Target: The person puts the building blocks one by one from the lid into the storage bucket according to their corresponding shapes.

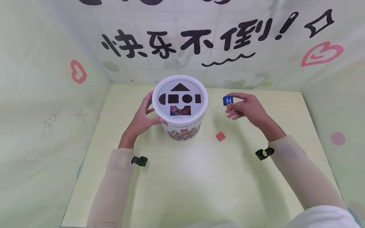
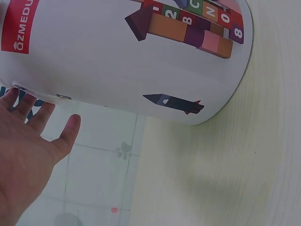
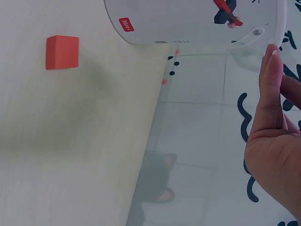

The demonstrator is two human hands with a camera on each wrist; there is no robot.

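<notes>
A white bucket (image 1: 182, 131) with printed block pictures stands on the table, topped by a white lid (image 1: 166, 88) with cut-out shapes. Coloured blocks show through the lid's rectangular hole. My left hand (image 1: 142, 118) holds the bucket's left side near the lid, thumb toward the front; in the left wrist view its fingertips (image 2: 37, 108) meet the wall by the rim. Right of the bucket, my right hand (image 1: 246, 109) pinches a blue block (image 1: 228, 100) marked with a white H. That block is hidden in the right wrist view. Below it a small red block (image 1: 220, 136) lies on the table.
The pale wooden table (image 1: 182, 183) ends at a printed cloth backdrop (image 1: 176, 66) behind the bucket. Cloth walls with hearts and dots also stand at the left and right. Black wrist straps (image 1: 139, 161) sit on both forearms.
</notes>
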